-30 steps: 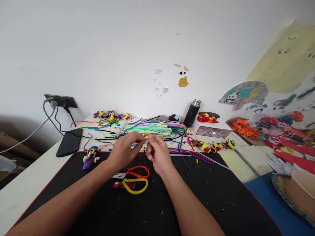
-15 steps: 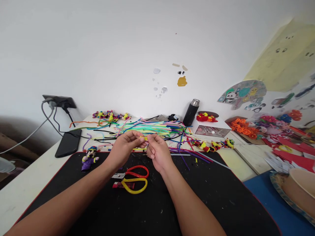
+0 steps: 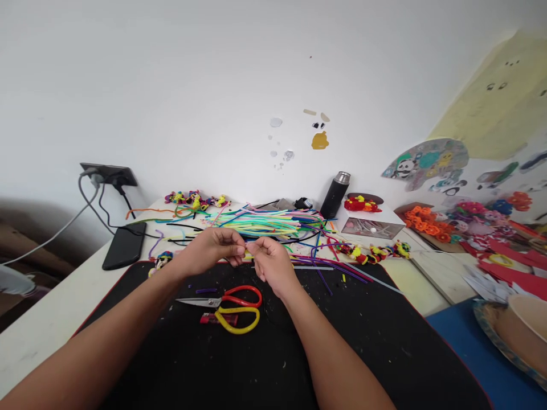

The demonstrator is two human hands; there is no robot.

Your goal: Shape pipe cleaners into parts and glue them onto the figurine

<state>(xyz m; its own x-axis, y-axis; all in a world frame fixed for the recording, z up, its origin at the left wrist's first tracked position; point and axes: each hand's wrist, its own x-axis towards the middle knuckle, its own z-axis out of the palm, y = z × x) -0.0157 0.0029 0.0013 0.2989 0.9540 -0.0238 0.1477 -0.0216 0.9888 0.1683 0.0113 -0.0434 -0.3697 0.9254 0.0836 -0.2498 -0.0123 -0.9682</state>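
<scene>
We have both hands meeting above the far edge of the black mat [image 3: 342, 353], the left hand [image 3: 217, 250] and right hand [image 3: 272, 265] with fingers curled and fingertips nearly together. They look set for a fine pinch, but we cannot tell whether either grasps anything; a small yellow bit [image 3: 248, 256] shows in the gap, perhaps held, perhaps lying behind.

For work this delicate, we would do best to tilt the fingers slightly outward so the pinch is visible, let one hand anchor while the other makes the small turns, and press lightly, since fuzzy stems likely crush easily. Coming nearer to us, over open mat, would make a dropped scrap easier to find than among the pipe cleaners [image 3: 260, 223] at 12 o'clock.

The scissors [image 3: 220, 302] lie at 7 o'clock, their blades pointing to 9, toward our left forearm, so that arm should lift before it swings. It also partly covers the little doll [image 3: 163, 261] at 9 o'clock, which a careless elbow could topple.
</scene>
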